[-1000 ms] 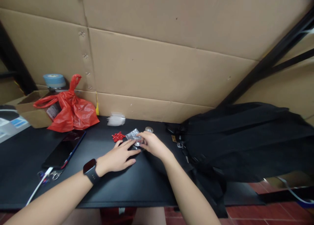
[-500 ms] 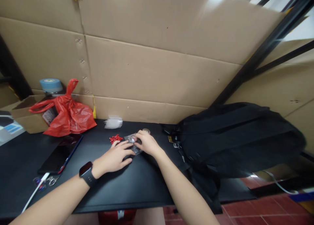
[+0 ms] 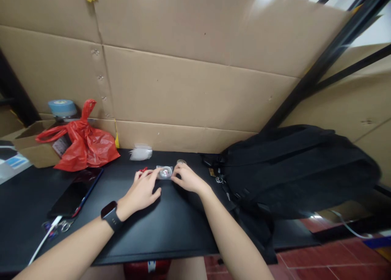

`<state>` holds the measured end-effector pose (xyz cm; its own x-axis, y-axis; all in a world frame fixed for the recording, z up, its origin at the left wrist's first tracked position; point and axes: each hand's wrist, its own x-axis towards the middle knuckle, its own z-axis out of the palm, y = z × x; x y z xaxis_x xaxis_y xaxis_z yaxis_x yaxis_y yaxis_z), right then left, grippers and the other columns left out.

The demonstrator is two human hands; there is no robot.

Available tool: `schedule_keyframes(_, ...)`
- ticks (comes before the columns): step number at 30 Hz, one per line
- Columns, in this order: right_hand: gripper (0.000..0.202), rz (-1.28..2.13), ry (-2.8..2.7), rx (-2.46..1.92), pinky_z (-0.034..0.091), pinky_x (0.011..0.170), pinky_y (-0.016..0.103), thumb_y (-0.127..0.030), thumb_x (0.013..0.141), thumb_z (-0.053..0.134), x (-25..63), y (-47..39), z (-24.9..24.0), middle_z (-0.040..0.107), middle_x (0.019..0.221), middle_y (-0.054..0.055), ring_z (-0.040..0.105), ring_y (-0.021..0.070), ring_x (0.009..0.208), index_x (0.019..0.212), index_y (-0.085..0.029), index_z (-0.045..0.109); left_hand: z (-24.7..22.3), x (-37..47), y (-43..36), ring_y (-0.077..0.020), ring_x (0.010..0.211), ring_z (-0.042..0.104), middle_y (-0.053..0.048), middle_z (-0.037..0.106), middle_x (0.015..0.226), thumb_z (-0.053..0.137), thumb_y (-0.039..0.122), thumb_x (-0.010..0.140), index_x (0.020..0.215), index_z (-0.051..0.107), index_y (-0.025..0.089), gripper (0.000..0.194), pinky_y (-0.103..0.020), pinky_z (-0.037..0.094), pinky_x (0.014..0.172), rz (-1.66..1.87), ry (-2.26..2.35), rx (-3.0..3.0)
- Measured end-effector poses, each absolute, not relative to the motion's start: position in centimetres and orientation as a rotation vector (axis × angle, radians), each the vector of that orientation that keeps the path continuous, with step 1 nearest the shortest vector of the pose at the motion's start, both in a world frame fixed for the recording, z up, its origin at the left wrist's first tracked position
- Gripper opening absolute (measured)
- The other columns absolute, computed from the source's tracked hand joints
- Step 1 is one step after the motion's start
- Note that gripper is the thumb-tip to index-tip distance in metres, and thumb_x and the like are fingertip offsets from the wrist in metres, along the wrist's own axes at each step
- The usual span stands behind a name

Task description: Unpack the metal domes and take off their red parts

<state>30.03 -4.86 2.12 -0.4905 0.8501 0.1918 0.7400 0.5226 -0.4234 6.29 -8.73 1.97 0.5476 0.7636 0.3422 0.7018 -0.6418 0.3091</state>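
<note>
Now — clear packet (image 3: 170, 168) straighter than before

Two hands (image 3: 142, 193), one watch (image 3: 109, 209), one phone (image 3: 75, 193), one backpack (image 3: 299, 170), one red bag (image 3: 88, 143)

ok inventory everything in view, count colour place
cardboard wall: one, brown, back
desk: one, black, foreground
posts: several, black, sides
floor tiles: several, red, below
jar: one, blue-lidded, left
carton: one, brown, left
carrier bag: one, red, left
smartphone: one, black, left
cable: one, white, at smartphone
sachets: several, whitish, by wall
pieces: several, red, at left hand
packet: one, clear, between hands
round object: one, pale, beyond right hand
backpack: one, black, right
smartwatch: one, black, left wrist
left hand: one, bare, at packet
right hand: one, bare, at packet
</note>
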Motion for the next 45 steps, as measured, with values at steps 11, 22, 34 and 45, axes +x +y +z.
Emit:
schedule_keyframes(11, 0.015, 0.145, -2.114, -1.537, 0.038, 0.085, 0.036, -0.021, 0.085, 0.063, 28.2, -4.8, 1.4, 0.061, 0.106, 0.006, 0.052, 0.0229, 0.099, 0.1, -0.023, 0.063, 0.6, 6.1, -7.9, -0.0338, 0.14, 0.031, -0.007, 0.045, 0.15, 0.05, 0.03, 0.093, 0.137, 0.05, 0.03, 0.044, -0.057, 0.031, 0.107, 0.611, 1.199, 2.777)
schedule_keyframes(22, 0.037, 0.542, -2.184, -1.382, 0.035, 0.095, 0.047, -0.023, 0.09, 0.056, 28.4, -5.1, 1.8, 0.071, 0.109, 0.003, 0.06, 0.0243, 0.109, 0.126, -0.03, 0.053, 0.5, 5.7, -7.7, -0.0381, 0.139, 0.028, -0.005, 0.043, 0.151, 0.05, 0.036, 0.095, 0.129, 0.059, 0.036, 0.035, -0.063, 0.03, 0.105, 0.562, 1.199, 2.726)
schedule_keyframes(34, 0.021, 0.289, -2.229, -1.435, 0.039, 0.088, 0.037, -0.023, 0.087, 0.063, 29.1, -5.3, 2.6, 0.064, 0.102, 0.005, 0.059, 0.0209, 0.099, 0.107, -0.025, 0.065, 0.7, 5.6, -7.7, -0.0353, 0.133, 0.036, -0.011, 0.056, 0.13, 0.054, 0.033, 0.09, 0.132, 0.056, 0.029, 0.042, -0.056, 0.033, 0.101, 0.579, 1.296, 2.664)
schedule_keyframes(45, 0.037, 0.051, -2.387, -1.522, 0.037, 0.092, 0.045, -0.021, 0.09, 0.057, 26.3, -3.2, 1.4, 0.058, 0.125, 0.011, 0.051, 0.0283, 0.112, 0.126, -0.027, 0.063, 2.8, 1.1, -4.0, -0.0311, 0.12, 0.048, -0.008, 0.062, 0.12, 0.05, 0.028, 0.09, 0.106, 0.067, 0.026, 0.024, -0.048, 0.039, 0.097, 0.934, 1.73, 2.465)
